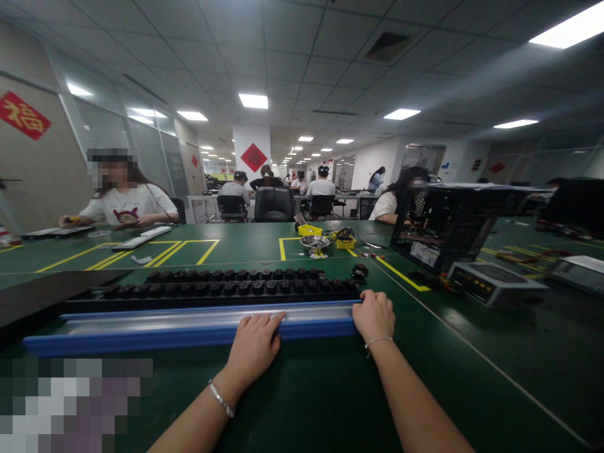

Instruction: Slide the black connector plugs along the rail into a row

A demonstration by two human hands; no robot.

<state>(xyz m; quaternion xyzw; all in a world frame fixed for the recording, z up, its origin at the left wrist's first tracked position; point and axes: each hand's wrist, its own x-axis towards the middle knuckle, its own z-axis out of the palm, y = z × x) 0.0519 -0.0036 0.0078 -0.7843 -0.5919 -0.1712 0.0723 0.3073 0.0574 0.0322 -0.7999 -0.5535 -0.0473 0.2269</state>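
Observation:
A long blue rail (155, 338) with a silvery inner channel lies crosswise on the green table. My right hand (375, 318) is closed around its right end, fingers curled over the top. Around the rail's near wall, right of its middle, my left hand (257, 345) is closed, with the thumb along the channel; its fingertips are partly hidden. Just behind the rail runs a black strip (189, 302) carrying two rows of small black round parts (236, 288). A loose black part (359, 272) sits beyond its right end.
Behind the strip stand a metal bowl (314, 241) and yellow trays (310, 231) with cables. An open computer case (438, 226) and a power supply (495, 283) are at right. A co-worker (134, 204) sits at far left, another person (389, 204) behind the case.

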